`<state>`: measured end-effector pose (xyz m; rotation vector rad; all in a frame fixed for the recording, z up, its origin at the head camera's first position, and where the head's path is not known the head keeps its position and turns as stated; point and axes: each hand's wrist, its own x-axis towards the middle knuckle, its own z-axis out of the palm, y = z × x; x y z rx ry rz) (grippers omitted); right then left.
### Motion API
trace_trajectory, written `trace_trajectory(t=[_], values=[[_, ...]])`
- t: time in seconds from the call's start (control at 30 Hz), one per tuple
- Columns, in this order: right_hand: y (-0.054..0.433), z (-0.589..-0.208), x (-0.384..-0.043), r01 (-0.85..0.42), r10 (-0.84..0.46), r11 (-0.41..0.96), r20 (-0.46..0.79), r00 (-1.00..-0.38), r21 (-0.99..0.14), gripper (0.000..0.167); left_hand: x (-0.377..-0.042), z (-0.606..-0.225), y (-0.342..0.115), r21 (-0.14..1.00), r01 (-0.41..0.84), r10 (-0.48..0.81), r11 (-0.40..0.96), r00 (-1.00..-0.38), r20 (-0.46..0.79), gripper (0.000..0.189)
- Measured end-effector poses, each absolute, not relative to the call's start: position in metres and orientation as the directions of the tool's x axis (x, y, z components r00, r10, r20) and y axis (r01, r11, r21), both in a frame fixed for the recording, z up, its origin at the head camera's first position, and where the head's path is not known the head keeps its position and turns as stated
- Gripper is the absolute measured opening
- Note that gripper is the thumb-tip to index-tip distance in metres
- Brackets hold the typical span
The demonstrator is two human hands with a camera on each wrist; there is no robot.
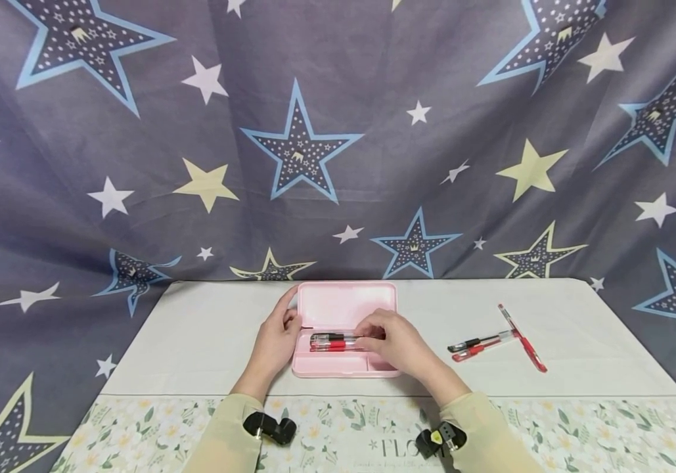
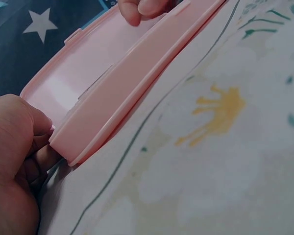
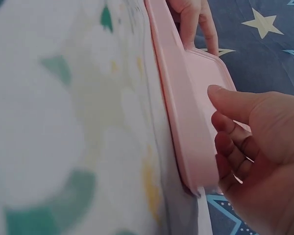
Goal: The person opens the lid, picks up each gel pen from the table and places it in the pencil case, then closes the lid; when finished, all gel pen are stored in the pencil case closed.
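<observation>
A pink pencil case (image 1: 330, 365) lies with its lid (image 1: 346, 305) raised at the back. Several black and red gel pens (image 1: 328, 342) lie side by side in its long compartment. My left hand (image 1: 275, 338) grips the case's left end, thumb at the side wall and fingers behind, as the left wrist view shows. Above the pens' right ends is my right hand (image 1: 399, 340), its fingers bent and its thumb apart from them. No pen shows between those fingers in the right wrist view (image 3: 264, 142); the pens' right ends are hidden under the hand.
To the right, a black pen (image 1: 472, 343) and a red pen (image 1: 475, 352) lie close together, and another red pen (image 1: 523, 340) slants by their ends. A floral cloth (image 1: 338, 420) covers the table's front. A star-patterned curtain (image 1: 385, 171) hangs behind.
</observation>
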<state>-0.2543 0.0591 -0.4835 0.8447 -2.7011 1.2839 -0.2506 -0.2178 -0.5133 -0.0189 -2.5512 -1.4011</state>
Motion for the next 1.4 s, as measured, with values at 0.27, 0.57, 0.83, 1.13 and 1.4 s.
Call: trace_trajectory(t=[0.27,0.57,0.83,1.13,1.4], values=[[0.073,-0.474,-0.254,-0.432,-0.423,0.503,0.222,-0.878,-0.749,0.009,-0.250,-0.513,-0.217,0.831,0.114,-0.101,0.544,-0.974,0.200,0.063],[0.095,-0.468,-0.253,-0.441,-0.402,0.509,0.249,-0.881,-0.739,0.011,-0.250,-0.512,-0.218,0.831,0.114,-0.099,0.544,-0.975,0.199,0.063],[0.116,-0.465,-0.251,-0.446,-0.373,0.531,0.274,-0.887,-0.720,0.013,-0.251,-0.513,-0.218,0.830,0.115,-0.103,0.546,-0.974,0.202,0.063],[0.138,-0.466,-0.250,-0.458,-0.341,0.550,0.313,-0.887,-0.699,0.016,-0.252,-0.514,-0.217,0.831,0.116,-0.100,0.545,-0.974,0.202,0.063],[0.157,-0.468,-0.254,-0.428,-0.309,0.563,0.301,-0.902,-0.707,0.016,-0.252,-0.516,-0.218,0.829,0.122,-0.096,0.546,-0.974,0.207,0.064]])
